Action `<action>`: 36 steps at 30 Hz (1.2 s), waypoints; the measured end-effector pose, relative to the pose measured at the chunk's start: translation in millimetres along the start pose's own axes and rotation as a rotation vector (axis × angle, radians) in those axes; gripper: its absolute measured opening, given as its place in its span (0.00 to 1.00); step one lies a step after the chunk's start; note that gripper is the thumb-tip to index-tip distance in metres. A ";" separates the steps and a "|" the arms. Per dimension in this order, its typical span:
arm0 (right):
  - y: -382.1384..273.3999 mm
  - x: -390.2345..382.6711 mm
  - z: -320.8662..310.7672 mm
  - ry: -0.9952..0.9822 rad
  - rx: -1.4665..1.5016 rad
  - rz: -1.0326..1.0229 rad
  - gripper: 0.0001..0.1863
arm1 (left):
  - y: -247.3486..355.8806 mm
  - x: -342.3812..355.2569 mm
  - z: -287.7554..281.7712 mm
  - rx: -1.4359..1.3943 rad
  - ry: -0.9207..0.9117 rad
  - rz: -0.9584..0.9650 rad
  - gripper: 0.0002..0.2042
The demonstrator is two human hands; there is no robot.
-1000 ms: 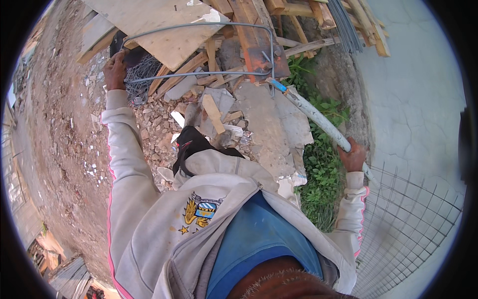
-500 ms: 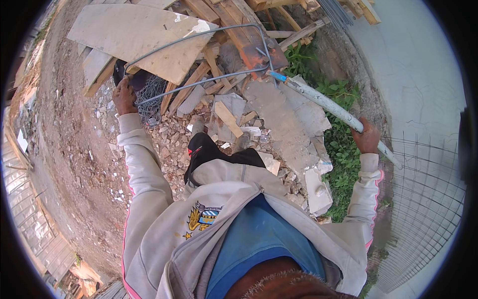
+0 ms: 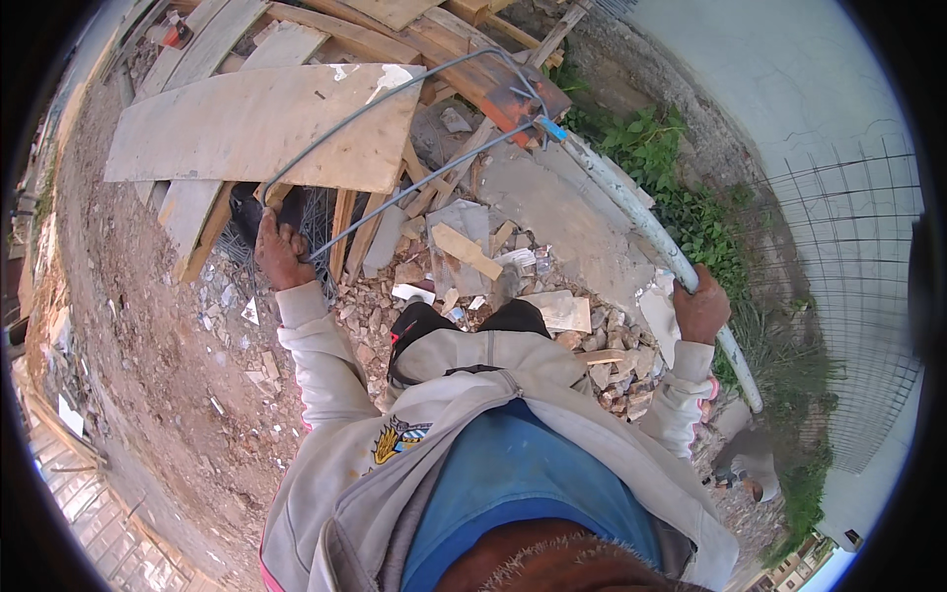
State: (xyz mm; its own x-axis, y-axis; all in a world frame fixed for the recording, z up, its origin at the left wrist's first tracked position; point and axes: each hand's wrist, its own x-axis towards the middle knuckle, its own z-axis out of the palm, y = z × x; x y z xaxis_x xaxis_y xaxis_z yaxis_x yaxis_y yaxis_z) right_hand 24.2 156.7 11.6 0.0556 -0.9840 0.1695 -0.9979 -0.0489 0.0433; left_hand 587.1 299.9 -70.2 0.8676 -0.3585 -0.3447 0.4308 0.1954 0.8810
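A thin grey steel bar (image 3: 424, 187), bent into a long, narrow open loop, spans from my left side to an orange-stained wooden beam (image 3: 493, 89). My left hand (image 3: 283, 255) is closed about its near end, where the two legs come close together. Short metal pegs stand on the beam beside the loop's far bends. My right hand (image 3: 701, 308) is wrapped round a long whitish pipe (image 3: 631, 202). The pipe's blue-banded tip meets the bar at the beam's end, and its lower end points down past my hand. What exactly joins tip and bar is too small to tell.
A broad plywood sheet (image 3: 256, 128) lies over a heap of boards ahead. Tangled wire (image 3: 314, 212) shows beneath it. Broken rubble (image 3: 612, 370) surrounds my feet. Green plants (image 3: 641, 148), wire mesh (image 3: 853, 296) and a pale wall (image 3: 760, 89) stand along the right.
My right hand has drawn the pipe in toward my body, so it slopes more steeply. My left hand stays at the bar's near end. The whole view has shifted and turned.
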 end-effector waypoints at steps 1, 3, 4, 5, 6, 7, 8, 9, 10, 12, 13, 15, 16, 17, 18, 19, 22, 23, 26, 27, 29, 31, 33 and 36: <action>-14.0 -21.3 -1.1 0.005 -0.006 0.048 0.16 | 1.8 -3.5 1.9 -0.020 -0.022 -0.005 0.13; -37.8 -54.2 -3.9 0.014 -0.022 0.148 0.18 | 3.5 -3.4 -4.3 -0.069 -0.116 -0.026 0.13; -49.8 -68.6 -3.1 0.015 -0.026 0.204 0.18 | 4.6 -3.0 -5.6 -0.098 -0.165 -0.036 0.14; -60.9 -80.1 -3.7 0.015 -0.030 0.261 0.19 | 4.9 -5.1 -5.6 -0.127 -0.213 -0.046 0.14; -69.7 -85.5 -4.9 0.002 -0.051 0.312 0.19 | 8.9 -2.4 -8.5 -0.146 -0.266 -0.059 0.14; -76.2 -83.5 -9.6 -0.008 -0.063 0.314 0.20 | 6.9 7.6 -18.6 -0.137 -0.333 -0.048 0.13; -75.1 -80.4 -11.2 -0.017 -0.066 0.297 0.19 | 7.6 14.1 -20.9 -0.114 -0.371 -0.043 0.13; -63.9 -77.0 -7.0 -0.005 -0.091 0.290 0.18 | 7.6 16.0 -20.4 -0.095 -0.408 -0.044 0.13; -51.7 -72.5 -5.8 0.036 -0.042 0.220 0.17 | 9.5 15.3 -20.7 -0.078 -0.433 -0.039 0.14; -42.7 -66.1 -18.1 -0.152 -0.005 0.238 0.25 | 15.3 17.3 -26.5 -0.079 -0.522 -0.075 0.13; -38.8 -66.2 -21.5 -0.178 0.038 0.200 0.28 | 13.3 21.5 -28.8 -0.091 -0.548 -0.078 0.12; -24.6 -64.4 -24.7 -0.265 0.132 0.136 0.37 | 15.0 22.4 -27.0 -0.104 -0.556 -0.092 0.12; -14.1 -65.2 -22.7 -0.243 0.176 0.108 0.38 | 18.9 20.9 -26.5 -0.079 -0.558 -0.094 0.12; -3.1 -67.7 -17.7 -0.224 0.221 0.080 0.39 | 20.9 20.6 -26.8 -0.050 -0.559 -0.097 0.12; -7.2 -66.4 -18.0 -0.206 0.274 0.041 0.40 | 23.6 22.1 -29.5 -0.021 -0.551 -0.088 0.12; -5.9 -64.2 -23.6 -0.318 0.310 0.104 0.40 | 24.9 22.1 -31.2 -0.048 -0.542 -0.096 0.12; 9.5 -66.6 -37.3 -0.608 0.331 0.249 0.39 | 5.3 46.0 -36.8 -0.006 -0.513 -0.063 0.12; 36.8 -78.5 -34.8 -0.667 0.275 0.283 0.39 | 16.1 37.1 -33.8 0.022 -0.555 -0.102 0.11; 129.1 -116.0 -24.2 -0.852 0.266 0.435 0.37 | 19.2 35.0 -33.4 0.014 -0.577 -0.093 0.12; 173.1 -146.0 -20.0 -0.710 0.056 0.503 0.37 | 16.1 33.1 -30.7 0.017 -0.594 -0.093 0.11; 193.4 -171.6 -30.0 -0.606 0.292 0.560 0.34 | 20.1 39.7 -38.1 0.041 -0.588 -0.055 0.11; 205.7 -180.9 -33.5 -0.531 0.163 0.405 0.31 | 15.4 41.9 -37.7 0.042 -0.576 -0.039 0.11; 214.8 -194.5 -38.6 -0.368 0.186 0.280 0.26 | 10.1 52.9 -41.7 0.029 -0.583 -0.059 0.10; 171.5 -187.6 -83.1 -0.585 0.283 0.501 0.24 | 9.4 55.7 -42.2 0.023 -0.573 -0.027 0.10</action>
State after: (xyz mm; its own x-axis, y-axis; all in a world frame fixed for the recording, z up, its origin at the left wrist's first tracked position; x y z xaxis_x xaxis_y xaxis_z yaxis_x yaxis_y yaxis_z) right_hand -154.5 347.2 69.1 -0.3476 -0.8270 -0.4418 -0.8749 0.4555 -0.1644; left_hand 650.0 320.3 -94.8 0.5800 -0.8022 -0.1420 0.4396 0.1614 0.8836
